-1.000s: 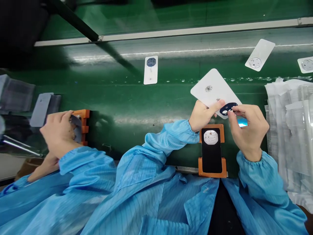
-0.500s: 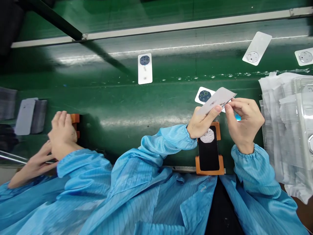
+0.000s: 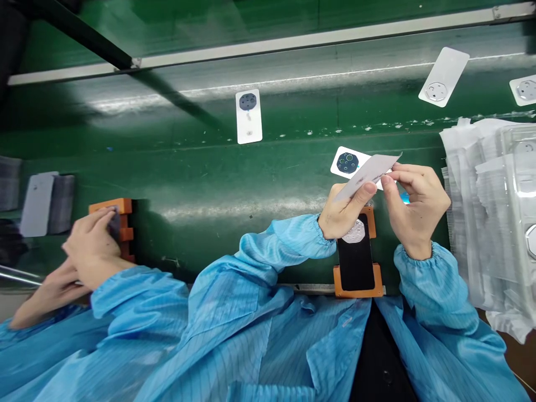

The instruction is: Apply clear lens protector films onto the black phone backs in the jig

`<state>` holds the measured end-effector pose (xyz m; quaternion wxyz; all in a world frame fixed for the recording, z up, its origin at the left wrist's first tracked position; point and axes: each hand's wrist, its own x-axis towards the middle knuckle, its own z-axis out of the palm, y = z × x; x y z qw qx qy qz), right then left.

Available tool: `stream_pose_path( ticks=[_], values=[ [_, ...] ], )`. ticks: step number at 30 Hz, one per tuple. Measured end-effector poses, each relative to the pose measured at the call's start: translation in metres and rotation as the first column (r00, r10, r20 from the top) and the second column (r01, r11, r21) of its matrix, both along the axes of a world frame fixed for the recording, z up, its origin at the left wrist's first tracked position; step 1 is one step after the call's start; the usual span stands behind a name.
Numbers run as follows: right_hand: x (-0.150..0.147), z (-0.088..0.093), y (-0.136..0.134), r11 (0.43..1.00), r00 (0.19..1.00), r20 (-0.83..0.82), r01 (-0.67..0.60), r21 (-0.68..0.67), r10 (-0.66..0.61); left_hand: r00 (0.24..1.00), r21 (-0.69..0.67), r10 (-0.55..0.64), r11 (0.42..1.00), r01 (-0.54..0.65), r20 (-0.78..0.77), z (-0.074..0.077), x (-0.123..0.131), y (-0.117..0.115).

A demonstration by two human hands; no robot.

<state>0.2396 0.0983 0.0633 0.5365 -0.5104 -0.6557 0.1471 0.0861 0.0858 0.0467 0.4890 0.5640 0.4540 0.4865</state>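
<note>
My left hand (image 3: 341,215) is closed on a thin, pale, phone-sized sheet (image 3: 364,174), thumb on top. The sheet is tilted, with small dark marks on its face. My right hand (image 3: 419,209) pinches at the sheet's right edge, fingertips together. Behind the sheet lies a white phone-shaped panel with a dark round camera area (image 3: 347,162), partly covered by it. Below my hands, a black phone-shaped piece (image 3: 355,262) with a whitish octagonal patch rests in an orange fixture (image 3: 341,291). A small bit of blue (image 3: 405,198) shows beside my right fingers.
Another white panel (image 3: 249,127) lies mid-belt; a pale panel (image 3: 450,67) lies upper right. Stacked white sleeves (image 3: 464,195) and a clear plastic tray (image 3: 519,223) stand right. At left, a co-worker's hands (image 3: 90,240) work over an orange fixture (image 3: 125,206), near stacked sheets (image 3: 37,204).
The sheet in my hands tilts a little differently, its far corner slightly lower. The co-worker's hands have moved left and down, showing more of their orange fixture and a dark piece there.
</note>
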Motion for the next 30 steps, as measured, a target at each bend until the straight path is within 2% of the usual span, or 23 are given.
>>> stream_pose_path(
  ticks=[6,14,21,27,30],
  values=[
    [-0.0001,0.0012,-0.0007,1.0,1.0,0.001,0.01,-0.008,-0.01,1.0,0.031,-0.002,1.0,0.002,0.008,-0.0026,-0.0003,-0.0003],
    [-0.002,0.0037,-0.0012,0.999,0.999,0.027,0.023,-0.035,-0.022,0.996,0.025,0.019,0.999,-0.021,0.092,-0.0062,0.0026,-0.001],
    [-0.0018,0.0021,-0.0012,1.0,1.0,0.016,0.002,-0.001,-0.002,0.998,-0.017,0.018,1.0,-0.018,0.052,-0.0013,0.004,-0.0033],
    [-0.0031,0.0014,-0.0003,0.999,1.0,-0.025,-0.009,0.044,0.01,0.999,0.087,-0.022,0.996,0.018,0.048,0.0015,0.0066,-0.0063],
    [-0.003,0.0005,0.0005,0.999,0.999,-0.036,-0.003,0.043,0.004,0.999,0.054,-0.027,0.998,0.025,0.041,0.003,0.0063,-0.0075]
  ],
)
